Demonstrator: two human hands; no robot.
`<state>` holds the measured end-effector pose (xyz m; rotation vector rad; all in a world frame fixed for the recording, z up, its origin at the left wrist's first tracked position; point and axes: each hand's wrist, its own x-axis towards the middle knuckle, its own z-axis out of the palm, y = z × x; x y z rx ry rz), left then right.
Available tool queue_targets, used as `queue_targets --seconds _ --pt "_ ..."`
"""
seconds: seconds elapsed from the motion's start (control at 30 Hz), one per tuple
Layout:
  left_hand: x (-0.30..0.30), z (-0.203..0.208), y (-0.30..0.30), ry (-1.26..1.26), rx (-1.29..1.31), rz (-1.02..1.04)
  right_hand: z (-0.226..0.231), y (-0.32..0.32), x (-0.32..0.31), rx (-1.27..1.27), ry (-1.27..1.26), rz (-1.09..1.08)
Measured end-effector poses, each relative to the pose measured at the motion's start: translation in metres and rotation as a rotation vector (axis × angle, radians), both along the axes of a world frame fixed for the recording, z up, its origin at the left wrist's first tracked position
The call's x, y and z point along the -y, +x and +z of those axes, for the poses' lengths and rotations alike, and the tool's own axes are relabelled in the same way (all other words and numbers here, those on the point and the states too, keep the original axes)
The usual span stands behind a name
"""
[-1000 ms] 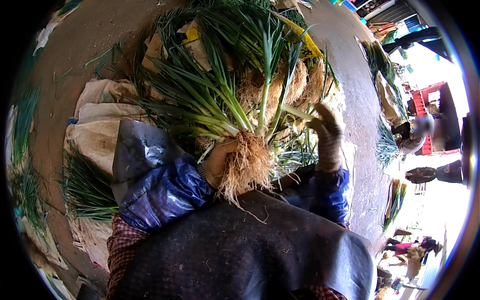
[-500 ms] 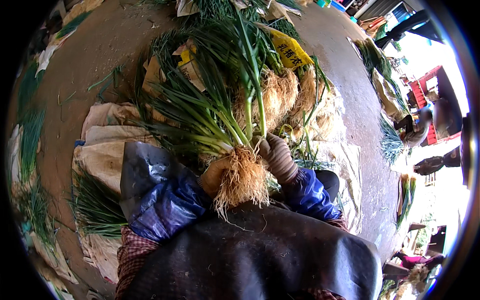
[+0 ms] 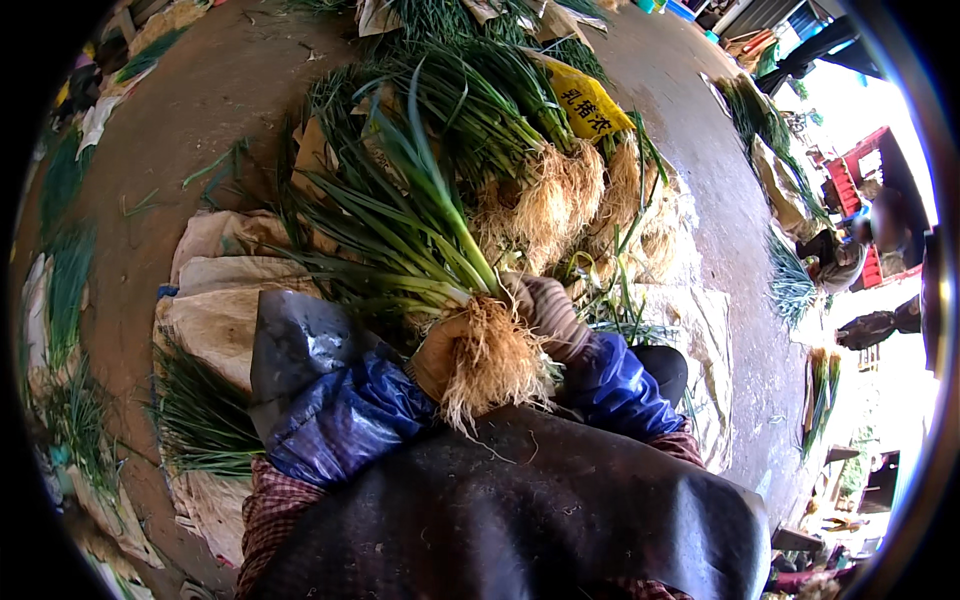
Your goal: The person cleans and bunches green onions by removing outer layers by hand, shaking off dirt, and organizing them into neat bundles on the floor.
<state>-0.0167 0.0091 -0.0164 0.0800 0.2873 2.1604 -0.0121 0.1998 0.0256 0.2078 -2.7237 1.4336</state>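
A bunch of green onions point(image 3: 490, 360) is held over my lap, its pale, stringy roots toward me and its leaves fanning away to the upper left. My left hand point(image 3: 437, 355), in a tan glove, wraps the bunch from the left near the root end, partly hidden by the roots. On the other side, my right hand point(image 3: 552, 318), in a striped, soiled glove, closes against the bunch at the stem bases. Its fingertips are hidden behind the stems and roots. One thick stalk lies along the right side of the bunch.
Beyond my hands lies a pile of green onions point(image 3: 555, 200) with roots facing me, beside a yellow printed sack point(image 3: 585, 100). Pale sacking point(image 3: 215, 310) covers ground to the left, with more onions point(image 3: 205, 410). A dark apron point(image 3: 500, 500) covers my lap. Another person point(image 3: 840, 262) is at the right.
Two stalks that stood upright at my right hand have come down to the left against the bunch. My right hand has turned in closer to the roots.
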Motion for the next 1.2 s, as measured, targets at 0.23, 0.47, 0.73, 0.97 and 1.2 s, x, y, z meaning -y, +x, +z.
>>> queue_targets --seconds 0.23,0.47,0.73,0.97,1.2 --pt "0.014 0.034 -0.011 -0.007 -0.088 0.207 0.053 -0.101 -0.066 -0.188 -0.117 -0.358" --pt "0.015 0.013 -0.02 0.045 -0.113 -0.009 0.022 -0.199 -0.166 -0.223 0.817 -0.394" --pt "0.011 0.032 -0.011 -0.094 -0.094 0.132 0.042 -0.18 -0.162 -0.32 0.942 -0.399" --pt "0.002 0.046 -0.013 -0.127 -0.169 0.15 0.058 -0.152 -0.109 -0.366 0.987 -0.347" --pt "0.004 0.046 -0.014 -0.125 -0.024 0.155 0.024 -0.179 -0.114 0.356 1.112 -0.246"
